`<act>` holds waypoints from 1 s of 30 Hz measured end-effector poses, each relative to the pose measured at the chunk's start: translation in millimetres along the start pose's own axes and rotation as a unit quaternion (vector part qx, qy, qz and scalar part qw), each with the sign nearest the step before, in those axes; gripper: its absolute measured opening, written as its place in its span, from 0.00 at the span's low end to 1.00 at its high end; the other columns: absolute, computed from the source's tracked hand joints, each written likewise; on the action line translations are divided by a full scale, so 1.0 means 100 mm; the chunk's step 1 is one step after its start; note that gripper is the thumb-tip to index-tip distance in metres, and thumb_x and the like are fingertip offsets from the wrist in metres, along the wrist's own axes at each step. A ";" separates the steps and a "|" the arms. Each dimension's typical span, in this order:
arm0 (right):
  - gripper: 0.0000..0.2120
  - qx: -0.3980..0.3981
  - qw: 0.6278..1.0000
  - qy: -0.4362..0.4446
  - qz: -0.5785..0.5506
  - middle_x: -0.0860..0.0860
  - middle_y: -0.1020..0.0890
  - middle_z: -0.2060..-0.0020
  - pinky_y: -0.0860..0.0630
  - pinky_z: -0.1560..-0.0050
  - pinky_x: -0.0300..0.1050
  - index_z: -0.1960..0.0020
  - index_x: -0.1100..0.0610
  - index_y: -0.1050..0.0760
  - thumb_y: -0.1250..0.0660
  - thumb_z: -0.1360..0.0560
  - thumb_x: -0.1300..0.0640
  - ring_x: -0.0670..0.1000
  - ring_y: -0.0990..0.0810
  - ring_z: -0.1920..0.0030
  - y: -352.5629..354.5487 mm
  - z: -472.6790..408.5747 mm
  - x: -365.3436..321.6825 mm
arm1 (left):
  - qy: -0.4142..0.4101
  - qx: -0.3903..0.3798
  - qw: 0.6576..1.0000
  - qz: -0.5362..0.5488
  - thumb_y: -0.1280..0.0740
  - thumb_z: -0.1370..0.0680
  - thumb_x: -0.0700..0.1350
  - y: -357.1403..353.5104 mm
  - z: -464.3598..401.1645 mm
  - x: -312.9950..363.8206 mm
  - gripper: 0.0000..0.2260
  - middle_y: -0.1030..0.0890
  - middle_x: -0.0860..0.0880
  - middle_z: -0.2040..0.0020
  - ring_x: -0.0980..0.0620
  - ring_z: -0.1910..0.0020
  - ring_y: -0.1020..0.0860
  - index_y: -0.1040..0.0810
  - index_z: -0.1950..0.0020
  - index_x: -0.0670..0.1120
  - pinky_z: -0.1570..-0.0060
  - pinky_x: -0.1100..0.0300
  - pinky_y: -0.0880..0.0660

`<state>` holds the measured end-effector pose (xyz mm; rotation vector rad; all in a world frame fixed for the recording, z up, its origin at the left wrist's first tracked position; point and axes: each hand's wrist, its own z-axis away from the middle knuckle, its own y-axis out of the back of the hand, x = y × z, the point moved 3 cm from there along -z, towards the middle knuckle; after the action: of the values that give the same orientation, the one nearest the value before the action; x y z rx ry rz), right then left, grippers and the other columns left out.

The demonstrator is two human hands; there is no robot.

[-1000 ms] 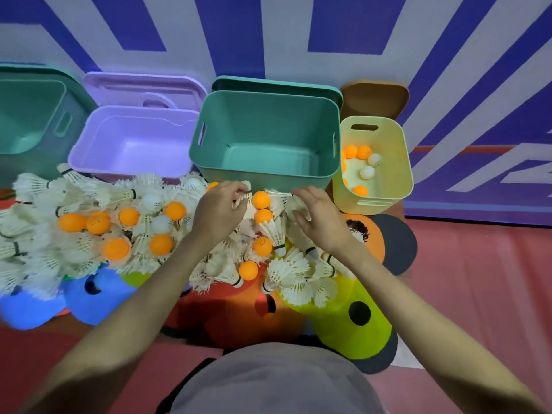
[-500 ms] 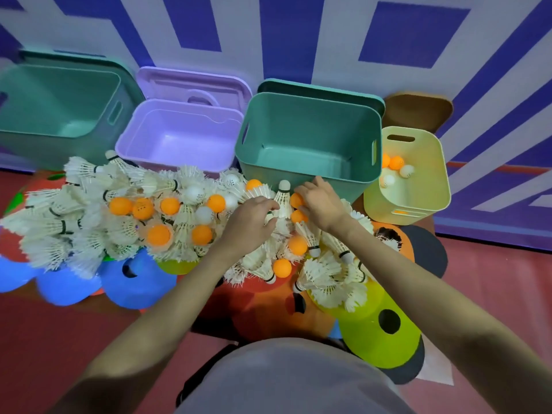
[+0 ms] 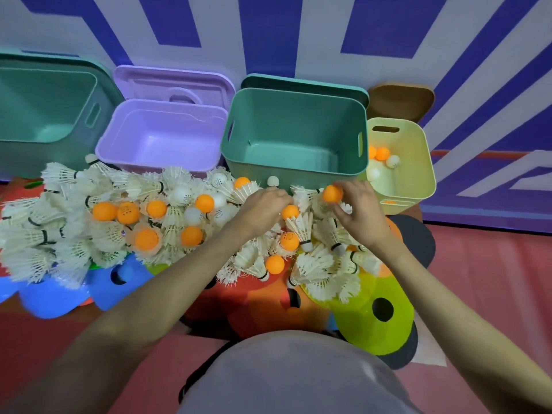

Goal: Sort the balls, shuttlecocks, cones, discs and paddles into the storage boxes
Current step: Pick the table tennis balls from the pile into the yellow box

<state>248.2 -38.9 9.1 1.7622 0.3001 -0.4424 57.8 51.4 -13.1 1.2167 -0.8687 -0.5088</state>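
Observation:
A heap of white shuttlecocks (image 3: pixel 143 222) mixed with orange and white balls lies on the floor in front of the boxes. My right hand (image 3: pixel 358 213) pinches an orange ball (image 3: pixel 332 193) at its fingertips, just in front of the middle teal box (image 3: pixel 295 171). My left hand (image 3: pixel 263 207) reaches into the pile with curled fingers beside another orange ball (image 3: pixel 290 211); whether it holds anything is hidden. The small yellow box (image 3: pixel 418 174) on the right holds several orange and white balls.
An empty purple box (image 3: pixel 161 144) and a large teal box (image 3: pixel 44 109) stand to the left, lids leaning behind them. Blue (image 3: pixel 119 282), orange (image 3: pixel 268 309) and green discs (image 3: pixel 376 321) lie under the pile. A dark paddle (image 3: pixel 418 237) shows at the right.
My right hand has picked an orange ball out of the pile and lifted it toward the right. My left hand has shifted slightly forward in the shuttlecocks. The camera has moved nearer.

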 end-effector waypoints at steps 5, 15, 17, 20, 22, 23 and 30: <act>0.16 0.005 1.000 -0.025 -0.001 0.56 0.21 0.47 0.31 0.48 0.48 0.39 0.60 0.25 0.31 0.25 0.56 0.57 0.27 0.48 0.06 0.17 0.09 | -0.022 -0.011 0.999 -0.044 0.30 0.26 0.38 -0.09 -0.11 0.02 0.19 0.21 0.46 0.41 0.46 0.41 0.27 0.24 0.36 0.45 0.40 0.52 0.31; 0.17 0.014 0.999 -0.052 -0.003 0.55 0.21 0.44 0.32 0.48 0.46 0.39 0.58 0.26 0.31 0.25 0.55 0.57 0.27 0.46 0.13 0.25 0.27 | -0.031 0.012 0.997 -0.063 0.28 0.28 0.40 -0.07 -0.17 -0.05 0.15 0.21 0.44 0.46 0.44 0.45 0.26 0.22 0.42 0.41 0.45 0.50 0.29; 0.17 0.019 0.998 -0.055 -0.003 0.55 0.21 0.45 0.33 0.48 0.44 0.39 0.58 0.26 0.31 0.25 0.55 0.56 0.27 0.47 0.13 0.26 0.31 | -0.023 0.033 0.997 -0.060 0.27 0.27 0.43 0.00 -0.17 -0.06 0.13 0.21 0.44 0.48 0.44 0.46 0.26 0.22 0.44 0.42 0.47 0.50 0.29; 0.17 0.038 0.997 -0.069 -0.008 0.56 0.21 0.46 0.31 0.49 0.47 0.39 0.59 0.26 0.31 0.26 0.56 0.57 0.26 0.47 0.16 0.29 0.38 | -0.009 0.080 0.996 -0.040 0.29 0.26 0.44 0.16 -0.12 -0.03 0.12 0.20 0.44 0.47 0.43 0.46 0.25 0.22 0.44 0.42 0.49 0.51 0.29; 0.17 0.064 0.993 -0.093 -0.024 0.57 0.21 0.45 0.29 0.48 0.50 0.38 0.60 0.27 0.32 0.25 0.57 0.58 0.25 0.46 0.21 0.31 0.46 | 0.012 0.110 0.994 0.006 0.29 0.25 0.44 0.29 -0.10 0.05 0.13 0.20 0.45 0.46 0.45 0.46 0.24 0.23 0.42 0.43 0.51 0.53 0.28; 0.17 0.078 0.990 -0.112 -0.037 0.58 0.22 0.45 0.29 0.48 0.49 0.38 0.61 0.28 0.32 0.24 0.57 0.58 0.24 0.46 0.22 0.33 0.51 | 0.025 0.118 0.992 0.039 0.29 0.25 0.45 0.34 -0.10 0.12 0.14 0.19 0.46 0.46 0.46 0.46 0.23 0.23 0.41 0.44 0.52 0.54 0.27; 0.19 0.146 0.959 -0.235 -0.057 0.59 0.24 0.41 0.24 0.50 0.54 0.35 0.62 0.31 0.35 0.23 0.57 0.60 0.22 0.47 0.46 0.30 1.04 | 0.007 0.109 0.979 0.173 0.27 0.26 0.47 0.50 -0.70 0.83 0.15 0.18 0.50 0.53 0.54 0.56 0.23 0.23 0.42 0.47 0.53 0.53 0.23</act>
<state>357.2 -82.6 -3.4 1.8634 -0.0062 -1.0100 157.3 45.1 52.3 1.2298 -1.1194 -0.1254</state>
